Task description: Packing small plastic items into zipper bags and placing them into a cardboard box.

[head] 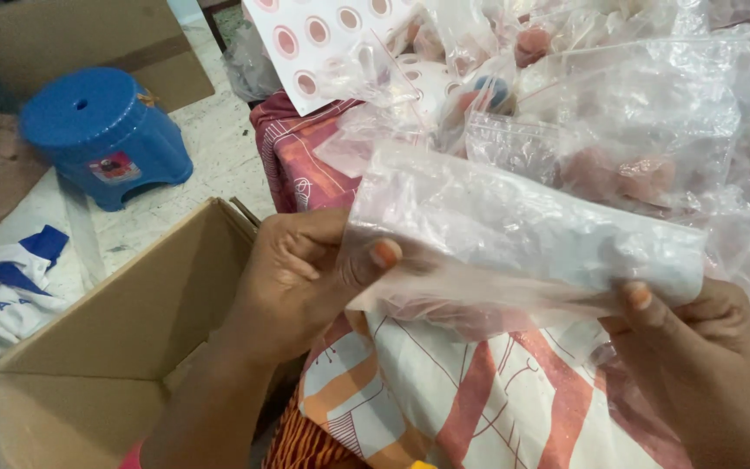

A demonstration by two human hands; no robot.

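1. The left hand [292,278] and the right hand [705,339] hold a clear, thin plastic zip bag [514,239] stretched flat between them, above the lap. Both sets of fingers are closed on it: the left thumb pinches its left end, the right thumb its lower right corner.
2. The film looks slippery and is held only at its ends, so I judge a loosened pinch could let one end drop onto the patterned orange-and-white cloth [479,399] below.
3. Pulling the two ends apart too hard could stretch or tear the thin film, or pop its seal.
4. The held bag seems to carry something pinkish along its lower edge; what it is cannot be told through the folds.
5. Behind it lies a heap of similar clear plastic bags [644,113], several holding pink rounded pieces. A snag could drag them down.
6. The open brown cardboard box [123,339] stands just left of the left arm; its visible inside shows no contents.
7. A blue plastic stool [101,130] stands on the floor beyond the box, well apart.
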